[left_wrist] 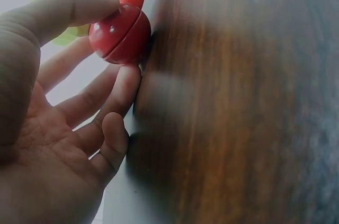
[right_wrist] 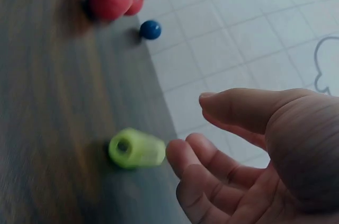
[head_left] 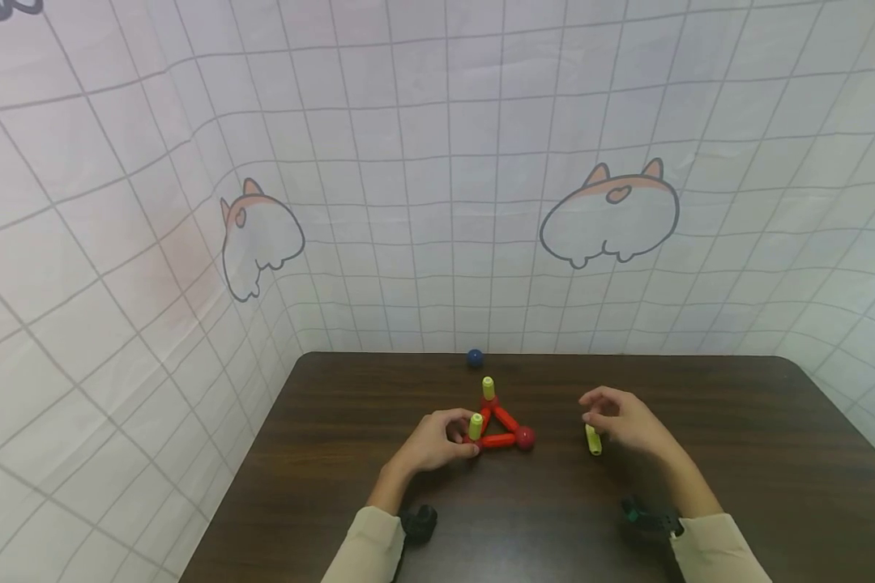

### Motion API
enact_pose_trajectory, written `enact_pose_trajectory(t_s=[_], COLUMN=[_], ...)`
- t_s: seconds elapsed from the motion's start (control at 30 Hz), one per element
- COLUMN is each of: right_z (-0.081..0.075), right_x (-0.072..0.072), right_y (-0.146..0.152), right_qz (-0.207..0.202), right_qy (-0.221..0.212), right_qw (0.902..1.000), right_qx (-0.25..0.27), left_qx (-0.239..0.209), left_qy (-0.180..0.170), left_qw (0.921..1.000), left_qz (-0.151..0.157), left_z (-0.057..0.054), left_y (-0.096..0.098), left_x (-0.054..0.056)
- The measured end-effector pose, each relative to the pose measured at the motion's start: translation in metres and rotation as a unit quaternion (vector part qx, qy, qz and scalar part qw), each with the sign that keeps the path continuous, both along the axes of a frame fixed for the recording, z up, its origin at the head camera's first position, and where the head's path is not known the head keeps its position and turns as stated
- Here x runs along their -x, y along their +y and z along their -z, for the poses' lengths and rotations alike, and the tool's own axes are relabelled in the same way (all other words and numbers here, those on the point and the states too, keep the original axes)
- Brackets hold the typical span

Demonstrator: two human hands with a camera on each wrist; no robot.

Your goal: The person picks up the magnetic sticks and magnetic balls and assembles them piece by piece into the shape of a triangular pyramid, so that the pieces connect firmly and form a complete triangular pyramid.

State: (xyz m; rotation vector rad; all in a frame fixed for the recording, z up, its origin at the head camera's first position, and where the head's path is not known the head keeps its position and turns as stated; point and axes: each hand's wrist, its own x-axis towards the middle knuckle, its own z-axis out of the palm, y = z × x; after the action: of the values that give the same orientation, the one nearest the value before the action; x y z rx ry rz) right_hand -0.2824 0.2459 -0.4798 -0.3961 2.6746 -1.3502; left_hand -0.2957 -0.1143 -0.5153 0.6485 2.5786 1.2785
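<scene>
A triangle of red rods (head_left: 506, 419) with red balls at its corners lies on the dark table. Two yellow-green rods stand up from it, one on the far corner (head_left: 488, 389), one on the near-left corner (head_left: 475, 427). My left hand (head_left: 430, 441) grips the near-left red ball (left_wrist: 121, 34) between thumb and fingers. The right-hand corner's ball (head_left: 525, 438) carries no rod. A loose yellow-green rod (head_left: 594, 440) lies to the right. Close beside it is my right hand (head_left: 625, 419), thumb and fingers apart, holding nothing in the right wrist view.
A small blue ball (head_left: 475, 357) sits at the table's far edge, behind the triangle. White grid-patterned cloth (head_left: 423, 202) hangs behind the table and along both sides. The brown wooden tabletop (head_left: 736, 437) extends to the right of the right hand.
</scene>
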Motion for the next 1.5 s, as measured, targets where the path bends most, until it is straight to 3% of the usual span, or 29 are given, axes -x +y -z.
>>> enact_pose_trajectory(t_s=[0.3,0.73,1.03,1.5], right_z=[0.016,0.017,0.018,0.015], right_x=[-0.003,-0.007,-0.002,-0.001], right_y=[0.007,-0.005,-0.008,-0.021], right_qz=[0.011,0.009,-0.017,-0.039], right_qy=[-0.028,-0.024,-0.008,0.029], right_qw=[0.9986,0.9962,0.9998,0.9967], right_qx=[-0.044,-0.084,-0.011,0.064], left_qx=[-0.007,-0.008,-0.007,-0.007], left_qy=[-0.014,-0.032,-0.034,-0.025], left_qw=[0.9998,0.9994,0.9993,0.9996], left_qz=[-0.007,-0.011,-0.010,-0.008], left_z=[-0.001,0.002,0.002,0.000], left_y=[-0.001,0.000,0.000,-0.001], left_x=[-0.002,-0.003,-0.002,-0.001])
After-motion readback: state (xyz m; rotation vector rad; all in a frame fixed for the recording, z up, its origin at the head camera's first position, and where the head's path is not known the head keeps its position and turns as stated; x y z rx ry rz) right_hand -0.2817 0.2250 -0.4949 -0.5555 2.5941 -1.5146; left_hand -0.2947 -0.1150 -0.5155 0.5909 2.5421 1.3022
